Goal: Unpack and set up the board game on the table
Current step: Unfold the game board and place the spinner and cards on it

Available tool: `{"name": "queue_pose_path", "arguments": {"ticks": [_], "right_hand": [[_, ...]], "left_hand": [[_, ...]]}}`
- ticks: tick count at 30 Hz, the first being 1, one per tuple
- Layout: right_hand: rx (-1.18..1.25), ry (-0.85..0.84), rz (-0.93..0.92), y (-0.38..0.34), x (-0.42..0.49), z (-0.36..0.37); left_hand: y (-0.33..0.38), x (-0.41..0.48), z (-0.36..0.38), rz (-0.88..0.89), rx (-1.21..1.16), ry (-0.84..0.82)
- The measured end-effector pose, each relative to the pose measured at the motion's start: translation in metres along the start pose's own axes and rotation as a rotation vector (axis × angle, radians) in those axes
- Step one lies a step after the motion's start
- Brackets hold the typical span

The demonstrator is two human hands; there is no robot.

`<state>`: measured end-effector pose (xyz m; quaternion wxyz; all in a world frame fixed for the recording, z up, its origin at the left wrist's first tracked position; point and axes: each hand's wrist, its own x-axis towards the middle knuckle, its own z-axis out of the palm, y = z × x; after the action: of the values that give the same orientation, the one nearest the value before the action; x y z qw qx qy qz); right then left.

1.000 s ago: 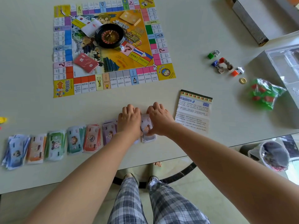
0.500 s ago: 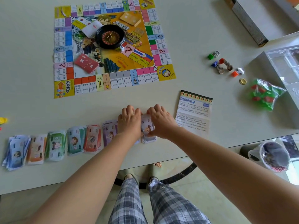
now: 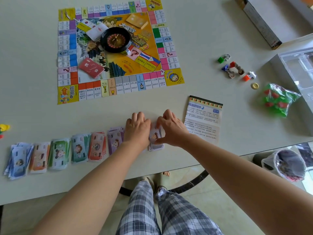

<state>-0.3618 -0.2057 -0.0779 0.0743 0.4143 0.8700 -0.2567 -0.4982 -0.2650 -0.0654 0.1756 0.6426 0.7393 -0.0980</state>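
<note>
Left hand flat, palm down, fingers straight, pressing on banknotes near the front edge of the table. Right hand just beside it, fingers curled over the far end and thumb at the near side of a lilac note stack, gripping it

Game board unfolded, far left of centre; roulette wheel on its middle

Row of note stacks runs left from the left hand

Instruction leaflet just right of the right hand

Bag of houses at right; pawns beyond it; gold coin between
</note>
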Motion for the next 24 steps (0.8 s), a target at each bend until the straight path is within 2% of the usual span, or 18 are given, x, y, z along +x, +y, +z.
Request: {"name": "queue_pose_path", "arguments": {"ticks": [7, 10, 16, 20, 24], "right_hand": [[0.132, -0.087, -0.039, 0.016, 0.013, -0.018], [0.252, 0.038, 0.036, 0.033, 0.022, -0.032], [0.444, 0.365, 0.364, 0.097, 0.03, -0.071], [0.44, 0.504, 0.513, 0.159, 0.032, -0.109], [0.287, 0.532, 0.599, 0.225, 0.032, -0.142]], "left_hand": [[-0.008, 0.023, -0.018, 0.104, 0.0, -0.081], [-0.003, 0.039, -0.031, 0.126, -0.123, -0.034], [0.037, 0.082, -0.06, 0.194, -0.251, 0.041], [0.086, 0.126, -0.081, 0.231, -0.318, 0.078], [0.144, 0.172, -0.091, 0.245, -0.348, 0.1]]}}
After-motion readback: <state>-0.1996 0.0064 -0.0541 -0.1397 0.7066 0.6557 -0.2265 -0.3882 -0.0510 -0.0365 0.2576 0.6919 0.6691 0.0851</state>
